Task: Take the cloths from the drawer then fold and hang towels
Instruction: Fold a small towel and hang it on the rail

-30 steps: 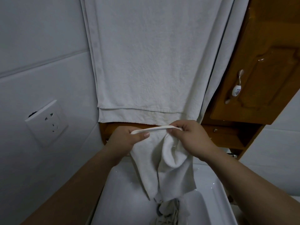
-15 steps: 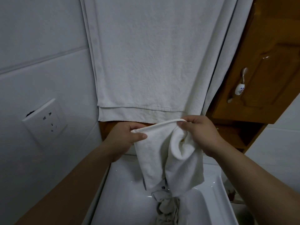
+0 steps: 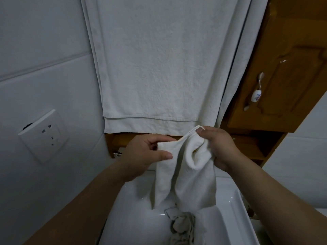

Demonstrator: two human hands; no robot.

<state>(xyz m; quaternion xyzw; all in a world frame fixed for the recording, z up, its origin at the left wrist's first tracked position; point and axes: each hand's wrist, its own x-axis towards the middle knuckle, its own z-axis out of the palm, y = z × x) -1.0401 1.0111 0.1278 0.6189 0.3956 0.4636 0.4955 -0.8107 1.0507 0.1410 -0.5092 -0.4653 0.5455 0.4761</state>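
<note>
A small white cloth (image 3: 187, 177) hangs between both hands over a white basin (image 3: 134, 214). My left hand (image 3: 143, 156) pinches its upper left corner between thumb and fingers. My right hand (image 3: 219, 147) grips the bunched upper right edge, held a little higher. The cloth's lower part droops into the basin, where a crumpled grey cloth (image 3: 182, 227) lies. Above, a large white towel (image 3: 159, 68) hangs folded against the wall, its lower hem just above my hands.
A wooden cabinet door (image 3: 290, 82) with a porcelain handle (image 3: 256, 96) stands at the right. A wooden shelf edge (image 3: 247, 149) runs behind my hands. A wall socket (image 3: 44, 135) sits on the white tiles at left.
Both hands have risen slightly with the cloth. My right hand has moved up and bunched the cloth's edge, so the top edge now slopes instead of being stretched level.
</note>
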